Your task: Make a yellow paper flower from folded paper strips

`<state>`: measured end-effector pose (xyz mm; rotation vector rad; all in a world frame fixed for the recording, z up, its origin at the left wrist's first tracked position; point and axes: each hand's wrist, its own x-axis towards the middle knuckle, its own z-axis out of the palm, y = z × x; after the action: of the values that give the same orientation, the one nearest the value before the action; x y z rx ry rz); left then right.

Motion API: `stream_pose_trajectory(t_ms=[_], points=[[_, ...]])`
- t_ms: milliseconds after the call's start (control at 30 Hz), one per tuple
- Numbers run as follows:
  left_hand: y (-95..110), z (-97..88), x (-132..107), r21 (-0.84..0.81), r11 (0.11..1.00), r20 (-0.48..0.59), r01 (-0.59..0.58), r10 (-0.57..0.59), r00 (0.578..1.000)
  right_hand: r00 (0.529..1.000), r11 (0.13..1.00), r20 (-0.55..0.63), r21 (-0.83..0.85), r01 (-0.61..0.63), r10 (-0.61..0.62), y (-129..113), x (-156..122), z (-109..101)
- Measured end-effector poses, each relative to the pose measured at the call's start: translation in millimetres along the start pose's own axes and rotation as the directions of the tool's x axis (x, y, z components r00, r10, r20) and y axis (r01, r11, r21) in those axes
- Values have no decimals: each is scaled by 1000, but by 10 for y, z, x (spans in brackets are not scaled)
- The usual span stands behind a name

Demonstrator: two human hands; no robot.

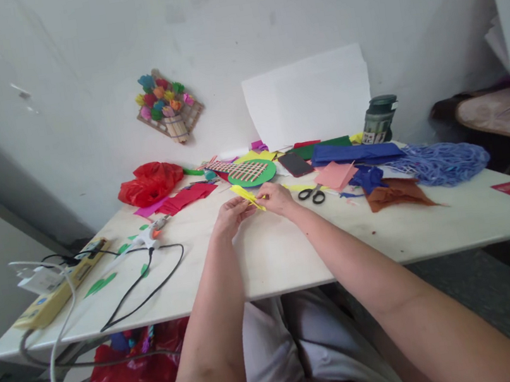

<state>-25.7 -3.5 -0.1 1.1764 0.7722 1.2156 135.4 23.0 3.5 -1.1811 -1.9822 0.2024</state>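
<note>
Both my hands meet above the middle of the table over a small piece of yellow paper [244, 194]. My left hand [233, 212] pinches its left side, and my right hand [277, 198] grips it from the right, with some fingertips hidden. The paper looks narrow and folded or layered; its exact shape is too small to tell. Just beyond lies a green oval [268, 175] with a lattice of striped sticks [248, 169] on it. Black-handled scissors [312, 195] rest to the right of my right hand, beside pink paper squares [335, 174].
A glue gun [147, 236] with its black cord and a power strip [65, 286] lie at left. Red paper [189, 197] and a red plastic bag [151, 182] sit behind. Rightward are a phone [295, 163], blue paper [355, 152], blue yarn [442, 162] and a dark bottle [379, 120].
</note>
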Motion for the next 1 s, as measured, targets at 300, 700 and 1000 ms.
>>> stream_pose_trajectory(t_ms=[300,700,1000], points=[[-16,14,-2,112,993,-90,48,-38,995,998,994,59,107,-4,-2,91,44,106],[-25,14,4,197,980,-93,32,-14,996,983,884,169,447,-138,68,35,28,11],[-88,36,47,210,978,-88,-8,27,996,928,833,371,501,-234,38,-102,-48,38]])
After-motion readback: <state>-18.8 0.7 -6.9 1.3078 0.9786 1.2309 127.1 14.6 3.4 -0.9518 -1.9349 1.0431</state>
